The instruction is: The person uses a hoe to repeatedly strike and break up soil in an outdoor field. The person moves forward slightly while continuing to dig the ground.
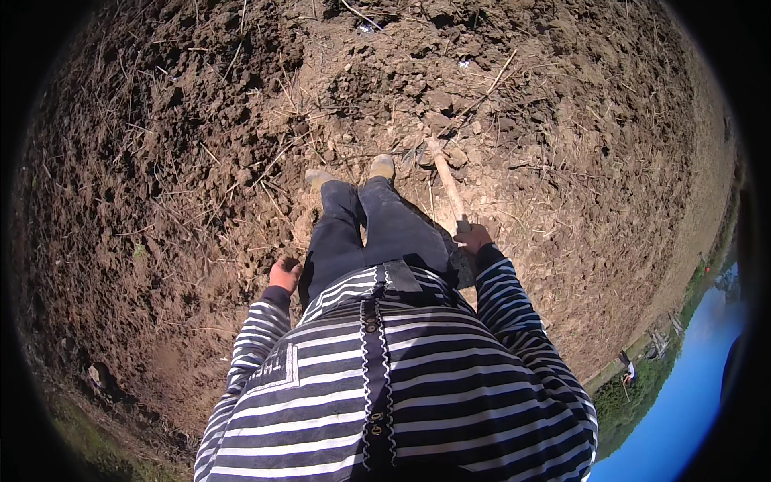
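My right hand (474,237) grips the end of a wooden-handled digging tool, seemingly a hoe. Its pale wooden handle (447,178) slopes from the hand to the ground just right of my boots (382,167). The tool's head lies low among clods and straw, and its exact shape is hard to make out. At my left side hangs my left hand (285,275), beside the dark trousers (338,241), fingers curled loosely, with no object visible in it; the palm side is hidden.
Rough, cloddy soil (181,181) with dry stalks (501,72) spreads all round. A stone (98,375) lies at lower left. Far off at lower right, another person (629,372) stands near green growth, with a long thin pole or handle by them.
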`<control>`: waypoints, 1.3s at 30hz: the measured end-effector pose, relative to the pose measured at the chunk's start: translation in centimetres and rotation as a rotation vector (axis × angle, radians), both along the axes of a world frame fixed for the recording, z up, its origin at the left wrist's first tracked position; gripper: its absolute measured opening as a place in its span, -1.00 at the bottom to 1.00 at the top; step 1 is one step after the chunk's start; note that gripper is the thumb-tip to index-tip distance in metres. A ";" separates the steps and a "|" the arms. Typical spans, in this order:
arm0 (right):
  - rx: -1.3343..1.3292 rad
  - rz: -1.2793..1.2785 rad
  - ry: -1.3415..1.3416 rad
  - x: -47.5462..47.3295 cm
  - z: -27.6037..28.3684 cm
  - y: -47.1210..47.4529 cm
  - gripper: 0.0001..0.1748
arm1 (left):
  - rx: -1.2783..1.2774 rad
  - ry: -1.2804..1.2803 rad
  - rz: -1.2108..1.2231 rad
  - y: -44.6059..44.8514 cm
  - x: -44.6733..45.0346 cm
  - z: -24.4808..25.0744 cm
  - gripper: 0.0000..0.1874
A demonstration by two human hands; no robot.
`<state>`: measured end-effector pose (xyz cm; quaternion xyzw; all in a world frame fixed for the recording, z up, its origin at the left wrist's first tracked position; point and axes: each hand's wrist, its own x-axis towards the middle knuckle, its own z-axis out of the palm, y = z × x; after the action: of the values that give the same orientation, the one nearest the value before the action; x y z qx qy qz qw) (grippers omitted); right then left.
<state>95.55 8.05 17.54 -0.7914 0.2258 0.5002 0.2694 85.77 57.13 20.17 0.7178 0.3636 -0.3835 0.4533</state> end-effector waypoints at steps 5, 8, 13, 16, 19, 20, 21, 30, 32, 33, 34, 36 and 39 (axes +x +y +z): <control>0.416 -0.733 0.453 -3.3 -0.8 -3.5 -0.57 | 0.019 -0.092 0.011 0.6 1.6 -0.8 -0.78; 0.107 -0.777 0.286 -4.5 0.9 -2.5 -0.81 | -0.006 -0.015 0.143 -0.4 4.5 1.3 -0.80; -0.041 -0.530 0.330 -5.6 0.5 -4.2 -0.80 | 0.103 -0.158 0.003 3.8 3.8 -1.8 -0.81; -0.092 -0.001 0.333 -6.7 0.3 -6.0 -0.66 | 0.165 -0.229 -0.019 3.7 5.6 -1.0 -0.75; 0.027 0.375 0.269 -9.1 -3.0 -7.3 -0.63 | 0.196 -0.279 -0.053 2.9 8.3 2.1 -0.77; 0.044 0.405 0.256 -9.3 -3.0 -7.3 -0.62 | 0.232 -0.270 -0.079 2.3 9.4 3.4 -0.78; 0.067 0.468 0.232 -9.3 -2.9 -7.2 -0.61 | 0.274 -0.266 -0.101 1.9 10.2 4.6 -0.79; -0.040 -0.443 0.151 -11.1 -2.8 -3.9 -0.53 | 0.321 -0.404 -0.165 6.2 14.5 3.7 -0.69; -0.035 -0.258 0.163 -11.7 -4.0 -3.6 -0.51 | 0.352 -0.405 -0.269 7.4 16.1 0.8 -0.69; -0.043 -0.222 0.170 -11.6 -4.3 -3.1 -0.51 | 0.386 -0.384 -0.318 8.0 17.2 0.2 -0.69; -0.059 -0.204 0.178 -11.4 -4.4 -2.7 -0.51 | 0.362 -0.342 -0.292 7.7 18.6 0.1 -0.69; -0.087 -0.194 0.181 -10.7 -4.4 -1.5 -0.51 | 0.307 -0.404 -0.288 7.6 20.7 -0.5 -0.69; -0.129 -0.134 0.163 -8.9 -4.2 0.6 -0.50 | 0.304 -0.334 -0.340 8.8 24.4 -1.2 -0.68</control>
<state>86.62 8.64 13.32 -0.7471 0.3309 0.5280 0.2314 110.21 65.96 18.92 0.8816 0.2113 -0.2714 0.3233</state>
